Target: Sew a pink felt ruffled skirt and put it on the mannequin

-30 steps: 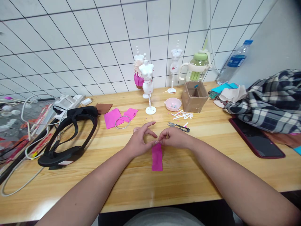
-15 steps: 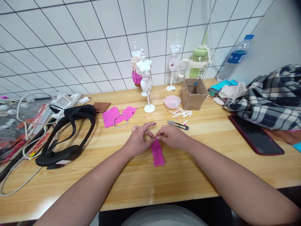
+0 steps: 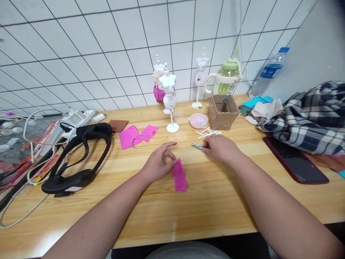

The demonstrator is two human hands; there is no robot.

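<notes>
Between thumb and forefinger, my left hand (image 3: 160, 161) pinches the top end of a narrow magenta fabric strip (image 3: 179, 176), whose lower end hangs toward me just over the table. My right hand (image 3: 222, 146) is closed around the black handle of small thread snips (image 3: 198, 145); the pointed blades stick out to the left, slightly apart. A white mini dress form (image 3: 169, 93) on a round base stands beyond my hands. Two more magenta fabric pieces (image 3: 128, 137) lie to the left, with a thin metal ring (image 3: 140, 142) on top of them.
Behind my right hand are white sticks (image 3: 208, 132), a pink dish (image 3: 198, 121) of small beads and a cardboard box (image 3: 223, 113). A black headset frame (image 3: 81, 158) and cables sit at left. A phone (image 3: 295, 160) and plaid cloth (image 3: 315, 111) lie at right.
My right hand has let go of the fabric strip, moved right and closed on the thread snips. My left hand still pinches the strip in nearly the same place. The view has tilted slightly upward.
</notes>
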